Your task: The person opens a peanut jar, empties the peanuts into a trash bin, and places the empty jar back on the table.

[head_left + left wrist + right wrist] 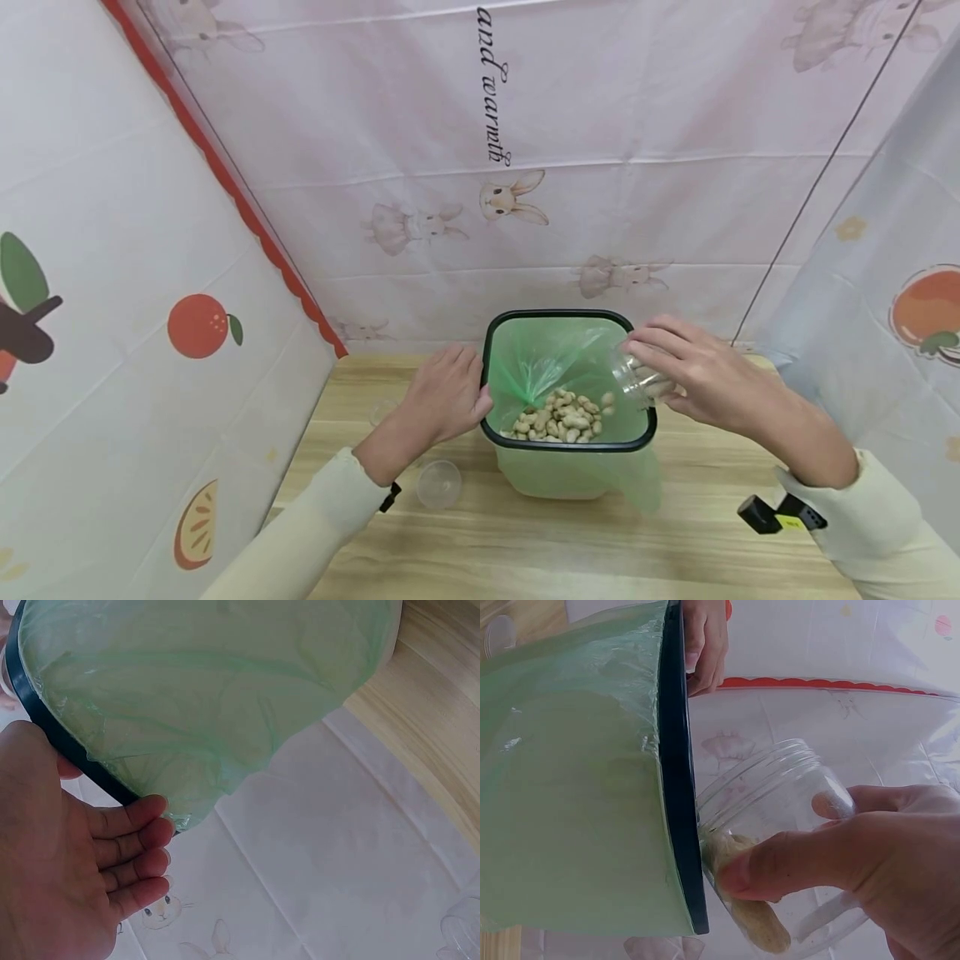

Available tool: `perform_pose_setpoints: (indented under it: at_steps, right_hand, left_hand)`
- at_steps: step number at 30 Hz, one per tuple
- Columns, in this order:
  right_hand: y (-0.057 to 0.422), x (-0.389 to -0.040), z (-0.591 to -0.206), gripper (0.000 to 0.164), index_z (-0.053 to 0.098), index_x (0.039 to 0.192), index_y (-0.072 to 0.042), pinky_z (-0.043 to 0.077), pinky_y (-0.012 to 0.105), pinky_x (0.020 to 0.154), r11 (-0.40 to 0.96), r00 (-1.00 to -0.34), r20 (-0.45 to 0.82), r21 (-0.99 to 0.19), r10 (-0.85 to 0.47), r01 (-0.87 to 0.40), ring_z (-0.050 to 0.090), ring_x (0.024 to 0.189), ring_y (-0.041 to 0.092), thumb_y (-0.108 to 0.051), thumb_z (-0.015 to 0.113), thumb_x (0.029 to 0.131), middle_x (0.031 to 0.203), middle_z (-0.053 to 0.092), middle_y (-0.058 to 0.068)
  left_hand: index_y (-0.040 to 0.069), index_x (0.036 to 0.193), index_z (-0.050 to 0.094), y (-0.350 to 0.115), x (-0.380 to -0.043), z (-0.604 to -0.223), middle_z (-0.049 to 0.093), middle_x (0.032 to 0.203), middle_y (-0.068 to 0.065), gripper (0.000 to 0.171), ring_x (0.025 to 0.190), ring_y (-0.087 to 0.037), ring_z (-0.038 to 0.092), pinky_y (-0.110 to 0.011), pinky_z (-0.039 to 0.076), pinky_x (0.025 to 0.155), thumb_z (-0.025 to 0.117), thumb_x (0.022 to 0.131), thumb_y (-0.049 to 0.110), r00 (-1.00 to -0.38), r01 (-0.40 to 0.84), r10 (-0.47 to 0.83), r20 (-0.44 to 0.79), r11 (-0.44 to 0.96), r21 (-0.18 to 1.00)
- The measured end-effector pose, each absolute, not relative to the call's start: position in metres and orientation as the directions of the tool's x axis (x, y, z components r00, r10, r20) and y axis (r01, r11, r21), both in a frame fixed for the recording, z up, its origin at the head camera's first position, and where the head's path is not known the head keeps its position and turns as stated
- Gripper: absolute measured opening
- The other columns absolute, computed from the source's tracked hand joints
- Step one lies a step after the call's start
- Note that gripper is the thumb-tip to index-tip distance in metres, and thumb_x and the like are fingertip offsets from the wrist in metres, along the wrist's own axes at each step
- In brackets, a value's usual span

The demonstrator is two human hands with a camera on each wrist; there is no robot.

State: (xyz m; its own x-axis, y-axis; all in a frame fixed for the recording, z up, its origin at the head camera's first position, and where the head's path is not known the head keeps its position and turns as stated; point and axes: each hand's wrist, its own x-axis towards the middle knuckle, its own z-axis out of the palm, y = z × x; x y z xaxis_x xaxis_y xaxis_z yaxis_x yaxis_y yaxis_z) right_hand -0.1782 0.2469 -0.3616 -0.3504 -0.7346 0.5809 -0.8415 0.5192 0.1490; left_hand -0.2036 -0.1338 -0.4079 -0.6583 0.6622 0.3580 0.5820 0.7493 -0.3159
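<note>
A trash bin (pixel 566 447) with a black rim and a green liner bag stands on the table, with a heap of peanuts (pixel 558 419) inside. At its left side my left hand (pixel 447 393) holds the black rim, thumb on one side and fingers on the other, as the left wrist view shows (pixel 67 847). My right hand (pixel 693 371) grips a clear jar (pixel 637 379), tilted with its mouth over the bin's right edge. Peanuts (pixel 757 922) still lie in the jar in the right wrist view, and a few are by its mouth over the heap.
A round clear lid (pixel 438 484) lies on the wooden table (pixel 525 550), left of the bin. Behind my left hand stands another clear container (pixel 382 411), partly hidden. Printed cloth walls (pixel 420 300) enclose the table at the back and both sides.
</note>
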Motion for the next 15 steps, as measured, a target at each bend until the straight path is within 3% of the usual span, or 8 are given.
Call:
perform_pose_setpoints:
  at_steps: [8,15]
  right_hand:
    - [0.2465,-0.1773,-0.3613,0.099,0.065,0.131,-0.001,0.033,0.026,0.111,0.513,-0.349,0.572,0.151,-0.742,-0.845,0.056,0.122,0.033,0.007,0.099,0.038,0.127,0.067,0.012]
    - [0.2471,-0.1759,-0.3608,0.103,0.064,0.133,-0.002,0.038,0.030,0.106,0.529,-0.364,0.568,0.153,-0.738,-0.835,0.056,0.123,0.033,0.006,0.100,0.037,0.129,0.067,0.012]
  left_hand:
    - [0.010,0.080,0.056,-0.1341,-0.2035,-0.4086,0.050,0.078,-0.004,0.029,0.073,-0.020,0.042,-0.029,0.039,0.068,0.051,0.095,0.033,-0.664,0.577,0.659,0.353,0.752,-0.319]
    - [0.009,0.080,0.056,-0.1339,-0.2029,-0.4088,0.051,0.078,-0.004,0.028,0.073,-0.020,0.042,-0.029,0.040,0.068,0.052,0.095,0.033,-0.670,0.577,0.658,0.343,0.753,-0.316]
